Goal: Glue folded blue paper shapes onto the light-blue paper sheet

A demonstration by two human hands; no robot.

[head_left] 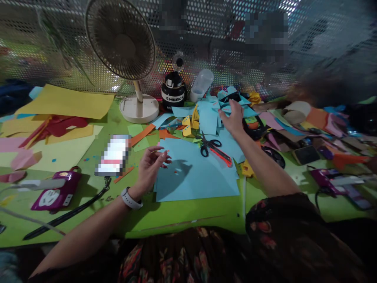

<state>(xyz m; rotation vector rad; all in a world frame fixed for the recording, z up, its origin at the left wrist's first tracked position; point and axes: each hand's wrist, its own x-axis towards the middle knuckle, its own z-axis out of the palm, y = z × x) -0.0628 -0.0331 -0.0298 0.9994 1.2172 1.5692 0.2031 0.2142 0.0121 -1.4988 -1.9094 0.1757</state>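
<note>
My left hand (pixel 150 167), a white watch (pixel 131 199) at its wrist, hovers over the left edge of a light blue paper sheet (pixel 203 177). Its fingers are loosely curled and apart, with nothing visible in them. Farther back, my right hand (pixel 234 118) reaches to a heap of blue paper scraps (pixel 225 104); thumb and fingers are spread, though the scraps partly blend with the fingertips. Between the hands, black-handled scissors (pixel 210 147) lie on the blue sheet beside a red utility knife (pixel 225 158). Yellow folded paper pieces (pixel 187 126) sit behind the sheet.
A white fan (pixel 138 108), a black bottle (pixel 173 92) and a clear plastic container (pixel 202 84) stand along the perforated metal wall. Left are a lit phone (pixel 114 155), a purple power bank (pixel 57 190) and coloured sheets (pixel 67 102). Paper scraps (pixel 318 118) and another purple device (pixel 328 182) lie right.
</note>
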